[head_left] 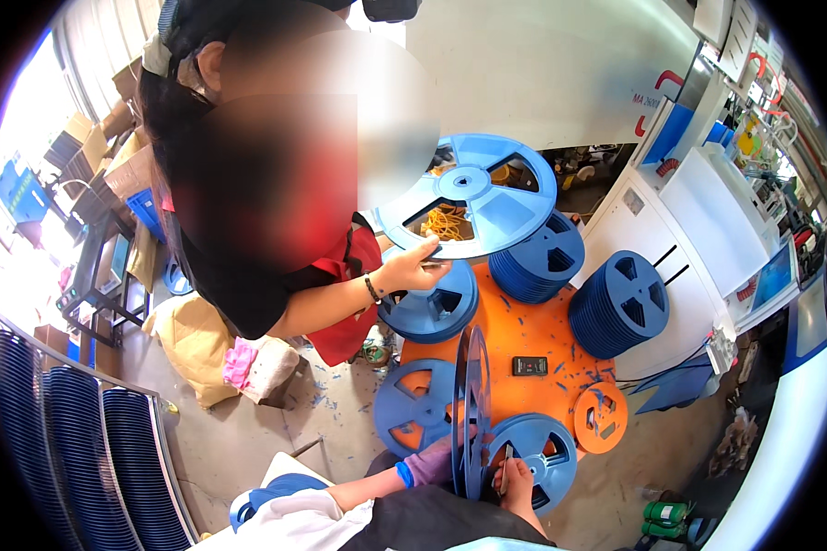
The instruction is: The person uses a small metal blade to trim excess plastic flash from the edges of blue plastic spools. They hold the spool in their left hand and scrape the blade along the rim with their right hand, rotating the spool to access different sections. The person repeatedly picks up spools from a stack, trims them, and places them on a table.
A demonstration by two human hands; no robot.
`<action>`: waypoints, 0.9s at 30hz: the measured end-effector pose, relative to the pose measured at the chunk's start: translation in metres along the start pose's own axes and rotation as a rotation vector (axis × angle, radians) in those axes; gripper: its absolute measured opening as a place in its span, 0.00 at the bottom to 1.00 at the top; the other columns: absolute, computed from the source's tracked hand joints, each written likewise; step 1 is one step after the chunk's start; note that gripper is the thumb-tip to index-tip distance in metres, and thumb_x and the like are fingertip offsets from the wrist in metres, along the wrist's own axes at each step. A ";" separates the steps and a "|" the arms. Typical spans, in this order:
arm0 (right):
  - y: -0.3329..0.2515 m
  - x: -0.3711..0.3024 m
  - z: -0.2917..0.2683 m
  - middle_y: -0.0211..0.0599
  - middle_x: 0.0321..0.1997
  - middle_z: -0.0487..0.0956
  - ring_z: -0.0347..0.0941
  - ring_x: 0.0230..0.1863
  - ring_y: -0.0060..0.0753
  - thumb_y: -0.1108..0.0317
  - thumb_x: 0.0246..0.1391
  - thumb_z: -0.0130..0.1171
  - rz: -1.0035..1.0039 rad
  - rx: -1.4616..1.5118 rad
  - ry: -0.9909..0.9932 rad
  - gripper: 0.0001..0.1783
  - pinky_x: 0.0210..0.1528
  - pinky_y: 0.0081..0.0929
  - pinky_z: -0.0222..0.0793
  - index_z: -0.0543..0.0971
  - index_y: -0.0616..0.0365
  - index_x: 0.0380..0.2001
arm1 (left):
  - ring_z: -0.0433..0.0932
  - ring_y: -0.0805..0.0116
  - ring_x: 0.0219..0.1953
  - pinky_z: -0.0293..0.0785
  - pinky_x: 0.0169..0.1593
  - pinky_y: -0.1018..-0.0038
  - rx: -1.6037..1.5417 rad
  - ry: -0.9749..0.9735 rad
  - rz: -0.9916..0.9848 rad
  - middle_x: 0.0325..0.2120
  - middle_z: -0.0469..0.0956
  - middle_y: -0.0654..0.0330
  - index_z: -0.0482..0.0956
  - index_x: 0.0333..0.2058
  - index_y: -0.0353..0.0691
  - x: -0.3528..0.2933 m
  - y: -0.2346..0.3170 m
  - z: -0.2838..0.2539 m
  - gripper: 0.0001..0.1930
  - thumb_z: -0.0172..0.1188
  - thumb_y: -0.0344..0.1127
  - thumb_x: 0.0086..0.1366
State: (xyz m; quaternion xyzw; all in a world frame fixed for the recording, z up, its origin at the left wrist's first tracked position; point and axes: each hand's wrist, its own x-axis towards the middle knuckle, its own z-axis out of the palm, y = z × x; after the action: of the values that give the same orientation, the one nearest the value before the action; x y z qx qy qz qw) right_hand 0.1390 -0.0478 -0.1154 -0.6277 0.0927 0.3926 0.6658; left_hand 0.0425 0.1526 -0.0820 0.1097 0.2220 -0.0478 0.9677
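Note:
My left hand (429, 462), in a purple glove with a blue cuff, holds a blue plastic reel (471, 404) upright and nearly edge-on to me. Its fingertips are hidden behind the reel. On the reel's other side my bare right hand (516, 482) is closed round a thin blade-like tool (505, 466), too small to name surely. Below that hand a blue reel (551, 464) lies flat at the near edge of the orange table (515, 331). Another blue reel (404, 386) lies left of the upright one.
Across the table a co-worker's hand (418, 266) holds a blue reel (515, 207). Stacks of blue reels (618, 308) stand on the table, with a small black device (530, 366), an orange disc (601, 418) and blue shavings. A white machine (634, 239) is at right; racked reels (87, 450) at lower left.

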 end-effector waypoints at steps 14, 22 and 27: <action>-0.008 -0.013 0.010 0.28 0.21 0.75 0.67 0.17 0.19 0.62 0.70 0.52 -0.024 0.012 0.002 0.11 0.20 0.18 0.61 0.75 0.55 0.34 | 0.76 0.68 0.45 0.76 0.50 0.70 0.073 -0.006 -0.023 0.51 0.78 0.62 0.72 0.56 0.46 -0.005 0.000 0.003 0.30 0.66 0.58 0.65; -0.007 -0.015 0.015 0.27 0.21 0.74 0.68 0.18 0.19 0.62 0.69 0.53 -0.009 0.014 0.021 0.11 0.20 0.18 0.61 0.75 0.56 0.34 | 0.78 0.70 0.42 0.78 0.47 0.72 0.061 0.009 -0.003 0.46 0.80 0.63 0.74 0.57 0.44 -0.008 -0.003 0.001 0.30 0.65 0.59 0.65; -0.003 -0.008 0.017 0.30 0.20 0.73 0.66 0.16 0.21 0.64 0.69 0.52 -0.019 0.020 -0.017 0.11 0.18 0.19 0.60 0.74 0.56 0.32 | 0.78 0.71 0.40 0.77 0.45 0.74 0.014 0.045 0.012 0.39 0.79 0.64 0.76 0.54 0.42 -0.014 0.000 0.017 0.29 0.64 0.59 0.66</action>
State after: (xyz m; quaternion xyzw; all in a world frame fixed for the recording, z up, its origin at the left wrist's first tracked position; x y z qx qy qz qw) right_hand 0.1290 -0.0353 -0.1049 -0.6184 0.0848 0.3905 0.6767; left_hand 0.0373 0.1491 -0.0609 0.1190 0.2428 -0.0413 0.9619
